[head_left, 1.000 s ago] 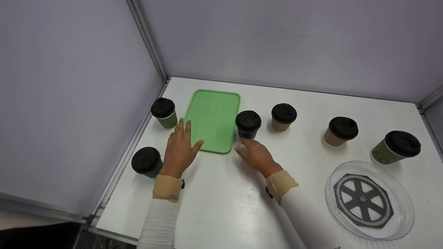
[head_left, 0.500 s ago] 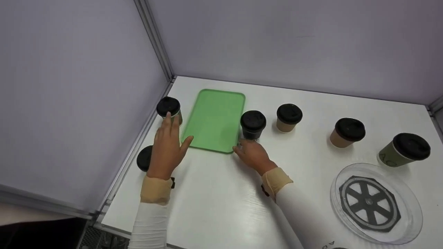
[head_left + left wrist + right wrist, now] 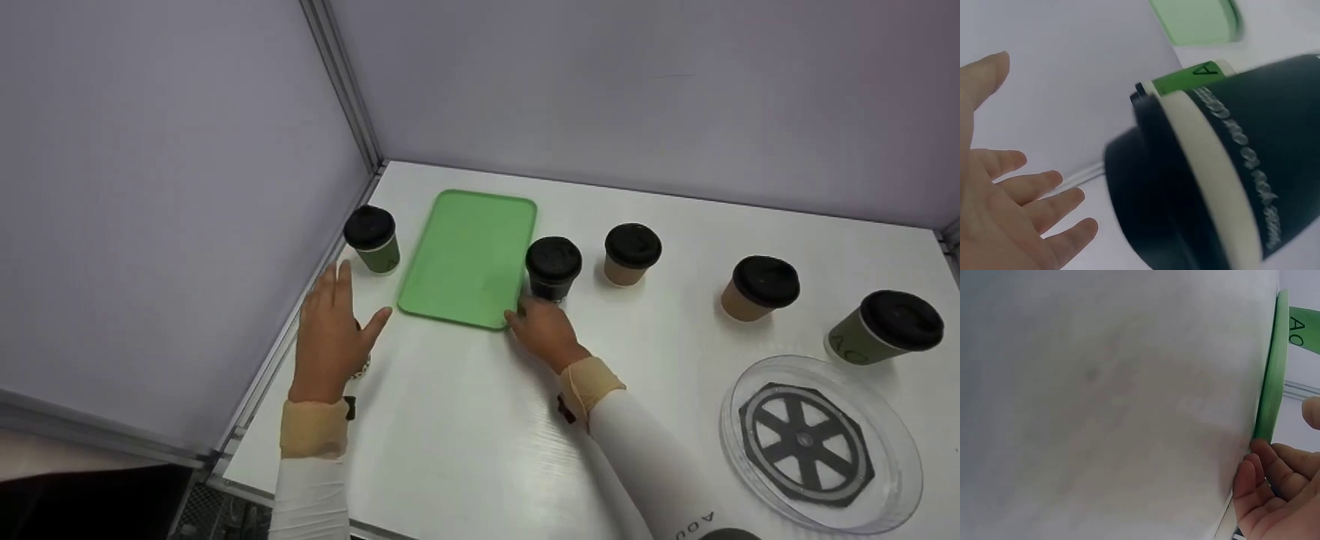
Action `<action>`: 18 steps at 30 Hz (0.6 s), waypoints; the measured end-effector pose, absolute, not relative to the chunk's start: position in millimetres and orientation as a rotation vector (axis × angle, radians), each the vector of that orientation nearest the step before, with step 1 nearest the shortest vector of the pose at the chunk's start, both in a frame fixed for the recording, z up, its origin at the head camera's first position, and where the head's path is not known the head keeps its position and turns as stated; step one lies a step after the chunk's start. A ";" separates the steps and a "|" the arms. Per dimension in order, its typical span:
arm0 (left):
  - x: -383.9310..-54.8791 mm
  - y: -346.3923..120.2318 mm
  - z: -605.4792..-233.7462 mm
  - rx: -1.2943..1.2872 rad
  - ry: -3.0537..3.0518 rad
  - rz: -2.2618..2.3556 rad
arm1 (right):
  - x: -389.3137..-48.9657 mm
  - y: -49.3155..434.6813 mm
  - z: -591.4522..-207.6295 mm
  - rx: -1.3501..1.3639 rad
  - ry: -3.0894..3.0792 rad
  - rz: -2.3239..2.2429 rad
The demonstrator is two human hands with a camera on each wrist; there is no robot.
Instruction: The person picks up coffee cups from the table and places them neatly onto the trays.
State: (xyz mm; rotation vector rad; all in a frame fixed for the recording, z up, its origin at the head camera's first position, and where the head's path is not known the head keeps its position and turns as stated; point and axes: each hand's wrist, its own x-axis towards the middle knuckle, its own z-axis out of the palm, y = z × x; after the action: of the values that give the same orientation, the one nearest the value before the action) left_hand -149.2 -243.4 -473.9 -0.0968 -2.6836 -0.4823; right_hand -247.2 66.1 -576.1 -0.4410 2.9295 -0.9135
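My left hand [image 3: 326, 341] is held up with fingers straight, holding nothing. Just past it stands a dark paper coffee cup [image 3: 1264, 152] with black lid, large in the left wrist view and mostly hidden by the hand in the head view. A green-sleeved coffee cup [image 3: 377, 251] stands beyond the fingers. My right hand [image 3: 546, 330] is at the near right corner of a flat green tray [image 3: 472, 255]. Its bent fingertips touch the tray's edge, while the thumb stands apart in the right wrist view. A black coffee cup [image 3: 553, 268] stands right behind that hand.
To the right on the white table [image 3: 450, 435] are two small brown cups [image 3: 632, 255] with black lids and a larger green cup [image 3: 874, 330]. A clear round dish [image 3: 904, 450] with a dark wheel pattern is at the near right. Walls [image 3: 637, 90] bound the table.
My left hand has moved left and nearer, away from the tray, and now covers the dark cup. My right hand has come in against the tray's near right corner. The view has shifted slightly.
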 end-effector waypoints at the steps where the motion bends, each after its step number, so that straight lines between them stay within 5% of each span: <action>1: -148.0 -245.4 -476.3 -0.082 -2.687 -0.488 | -247.9 66.0 -576.8 -0.432 2.922 -0.919; 18: -136.8 -264.9 -508.7 0.046 -2.588 -0.476 | -258.0 63.8 -585.6 -0.301 2.869 -0.866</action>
State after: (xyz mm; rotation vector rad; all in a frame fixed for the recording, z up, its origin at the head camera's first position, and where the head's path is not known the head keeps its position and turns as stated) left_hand -136.8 -264.9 -508.7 0.0458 -2.5879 -0.4757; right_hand -258.0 63.8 -585.6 -0.3010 2.8691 -0.8658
